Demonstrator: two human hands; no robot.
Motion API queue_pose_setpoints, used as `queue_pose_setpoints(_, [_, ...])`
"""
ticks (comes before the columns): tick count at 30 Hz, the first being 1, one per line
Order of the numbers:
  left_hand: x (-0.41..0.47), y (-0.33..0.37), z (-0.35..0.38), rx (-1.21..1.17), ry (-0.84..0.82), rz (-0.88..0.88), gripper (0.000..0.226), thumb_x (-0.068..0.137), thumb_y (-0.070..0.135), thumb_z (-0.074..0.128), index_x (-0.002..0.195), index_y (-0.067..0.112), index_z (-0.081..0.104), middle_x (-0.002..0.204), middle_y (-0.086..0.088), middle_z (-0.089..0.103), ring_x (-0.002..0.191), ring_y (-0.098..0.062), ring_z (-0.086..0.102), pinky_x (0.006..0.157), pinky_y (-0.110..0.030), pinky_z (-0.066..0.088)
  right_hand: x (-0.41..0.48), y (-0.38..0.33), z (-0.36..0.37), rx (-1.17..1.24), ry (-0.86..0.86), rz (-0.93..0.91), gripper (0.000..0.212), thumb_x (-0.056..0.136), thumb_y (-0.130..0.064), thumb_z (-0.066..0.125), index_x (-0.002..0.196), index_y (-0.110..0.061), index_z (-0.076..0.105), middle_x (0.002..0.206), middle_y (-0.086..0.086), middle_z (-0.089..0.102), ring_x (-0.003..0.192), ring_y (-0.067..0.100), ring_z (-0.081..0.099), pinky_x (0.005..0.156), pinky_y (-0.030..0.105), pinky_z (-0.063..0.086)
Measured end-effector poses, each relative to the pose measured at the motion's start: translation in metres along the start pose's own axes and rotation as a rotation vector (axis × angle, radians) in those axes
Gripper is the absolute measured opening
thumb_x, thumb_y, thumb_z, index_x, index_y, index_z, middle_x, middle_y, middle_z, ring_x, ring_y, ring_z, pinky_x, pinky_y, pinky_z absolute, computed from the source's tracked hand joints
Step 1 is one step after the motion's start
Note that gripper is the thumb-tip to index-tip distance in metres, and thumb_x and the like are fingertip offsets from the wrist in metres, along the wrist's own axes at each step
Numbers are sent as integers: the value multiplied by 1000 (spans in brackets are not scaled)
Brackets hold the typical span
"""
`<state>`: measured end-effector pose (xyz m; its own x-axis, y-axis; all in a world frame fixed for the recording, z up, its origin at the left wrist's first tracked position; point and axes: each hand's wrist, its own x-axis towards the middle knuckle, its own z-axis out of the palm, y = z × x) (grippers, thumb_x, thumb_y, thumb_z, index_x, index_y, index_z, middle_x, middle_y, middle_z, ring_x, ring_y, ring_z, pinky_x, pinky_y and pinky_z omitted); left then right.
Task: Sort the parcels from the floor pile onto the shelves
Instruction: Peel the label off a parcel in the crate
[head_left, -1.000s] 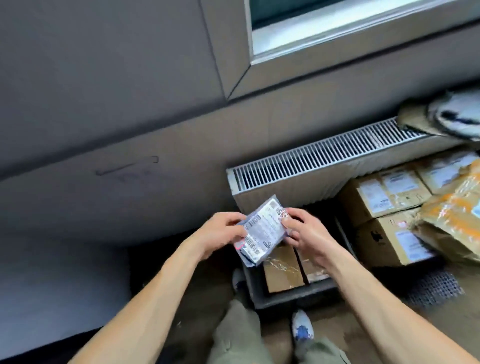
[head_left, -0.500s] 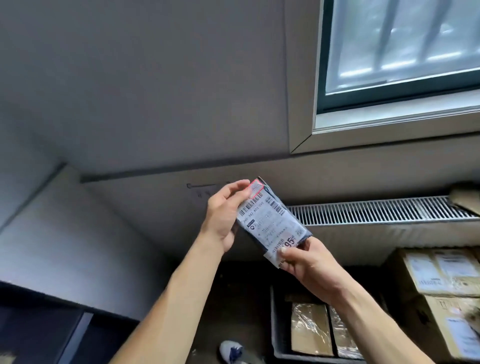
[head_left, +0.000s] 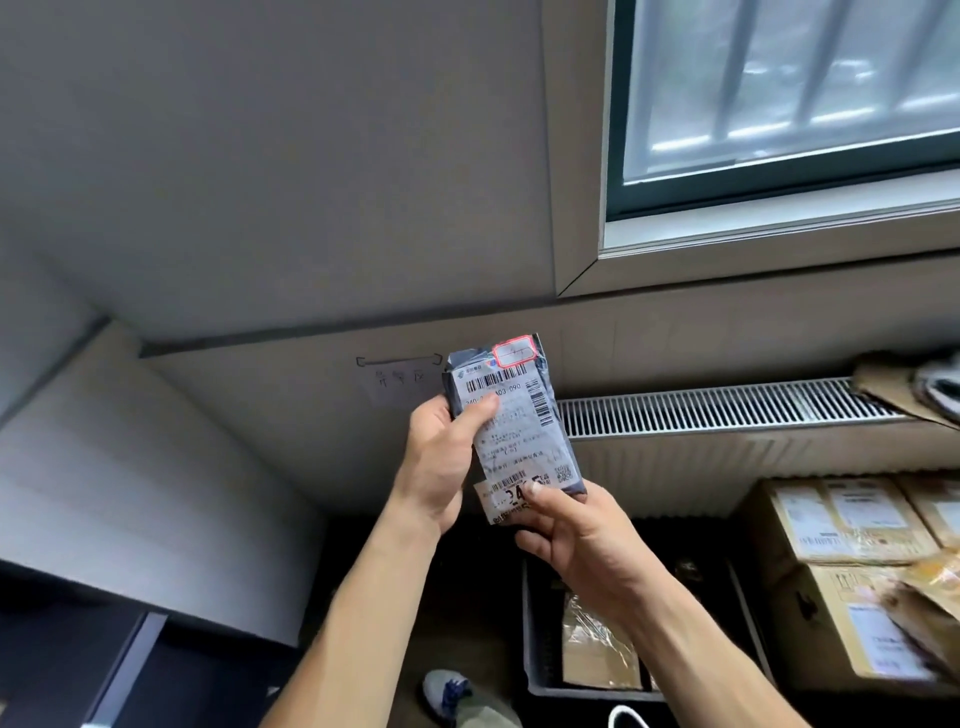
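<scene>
Parcel (head_left: 511, 415) now upright between hands (head_left: 434, 467) (head_left: 576, 535)

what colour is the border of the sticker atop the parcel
Red. The sticker shows best in the head view.

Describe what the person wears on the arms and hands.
Nothing is worn on the left hand or right hand: no gloves, rings, watch or wristbands visible. The left forearm and right forearm are uncovered to the frame's edge, with no sleeve in view.
</scene>
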<state>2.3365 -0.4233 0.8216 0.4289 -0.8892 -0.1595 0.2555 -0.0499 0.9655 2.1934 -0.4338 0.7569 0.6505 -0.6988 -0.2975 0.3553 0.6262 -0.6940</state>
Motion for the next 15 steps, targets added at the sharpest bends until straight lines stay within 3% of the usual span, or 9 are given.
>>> queue_pose_setpoints(5, [1, -6, 7, 8, 7, -6, 18, 103, 6, 55, 105, 7, 73, 104, -13, 79, 95, -25, 76, 82, -38, 64, -7, -4, -7, -1, 2, -7, 31, 87, -18, 72, 116, -8, 67, 105, 13, 78, 82, 17, 75, 63, 22, 57])
queue_pose_setpoints(9, [1, -8, 12, -10, -4, -5, 18, 104, 6, 55, 104, 7, 73, 100, -11, 79, 90, -22, 77, 75, -33, 63, -8, -2, -9, -17, 10, 1, 32, 87, -18, 68, 118, -8, 66, 106, 13, 78, 84, 18, 75, 63, 22, 56])
queue_pose_setpoints(15, [1, -7, 10, -43, 28, 9, 19, 105, 9, 55, 111, 4, 72, 105, -15, 79, 94, -25, 77, 75, -35, 63, -7, 1, -7, -14, -1, 15, 29, 87, -18, 72, 115, -9, 67, 106, 14, 77, 83, 19, 74, 64, 22, 56])
